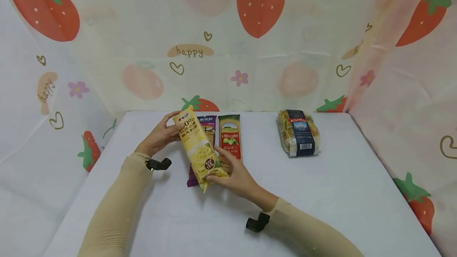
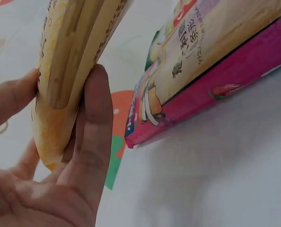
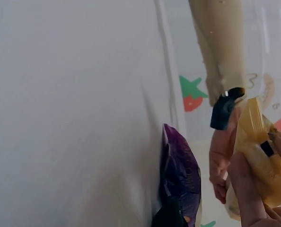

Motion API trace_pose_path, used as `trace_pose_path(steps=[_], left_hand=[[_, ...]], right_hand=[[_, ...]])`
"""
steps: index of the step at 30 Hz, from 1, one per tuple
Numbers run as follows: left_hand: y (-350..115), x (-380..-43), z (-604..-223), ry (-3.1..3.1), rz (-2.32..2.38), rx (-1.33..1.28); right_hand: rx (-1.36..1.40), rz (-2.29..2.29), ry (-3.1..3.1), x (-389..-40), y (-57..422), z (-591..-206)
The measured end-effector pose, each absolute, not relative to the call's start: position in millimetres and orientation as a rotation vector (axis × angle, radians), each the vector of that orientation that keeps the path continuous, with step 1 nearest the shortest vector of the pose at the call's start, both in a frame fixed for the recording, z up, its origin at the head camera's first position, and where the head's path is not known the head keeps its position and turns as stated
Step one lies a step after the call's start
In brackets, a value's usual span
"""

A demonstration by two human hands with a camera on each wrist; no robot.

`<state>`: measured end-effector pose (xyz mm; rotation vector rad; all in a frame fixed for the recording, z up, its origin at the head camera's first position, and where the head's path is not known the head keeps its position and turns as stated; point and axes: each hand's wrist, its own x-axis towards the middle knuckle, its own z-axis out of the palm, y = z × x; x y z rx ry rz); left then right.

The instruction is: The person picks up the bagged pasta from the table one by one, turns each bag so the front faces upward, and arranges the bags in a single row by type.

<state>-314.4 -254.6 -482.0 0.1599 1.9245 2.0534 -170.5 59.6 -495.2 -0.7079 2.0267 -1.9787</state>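
Note:
A yellow packet of pasta [image 1: 198, 146] is held tilted above the table by both hands. At its upper end my left hand [image 1: 159, 135] grips the edge, and in the left wrist view the thumb and fingers pinch the packet [image 2: 67, 56] from both sides. My right hand [image 1: 237, 175] holds the lower end, its thumb at the front corner. Partly hidden behind it lies a purple pasta packet [image 1: 192, 175]. Beside that, a green and red Olivoila pasta packet [image 1: 230, 134] is partly covered by the right hand's fingers.
A clear bag of Agnesi pasta [image 1: 300, 133] with a dark blue label lies at the back right. The white table [image 1: 332, 205] is enclosed by strawberry-printed cloth [image 1: 228, 78] at the back and both sides.

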Motion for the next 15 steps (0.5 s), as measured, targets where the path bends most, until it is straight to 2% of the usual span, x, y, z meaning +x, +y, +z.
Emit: trace_pose_path(steps=[9,15], left_hand=[[-246.3,-309.1,-467.9,1.991,2.040,0.023],[-247.2,-315.8,-472.3,2.041,2.041,-0.021]], right_hand=[[-0.630,-1.953,2.016,-170.5,60.6,-500.5],[-0.641,-1.977,1.974,-169.5,53.1,-499.3]])
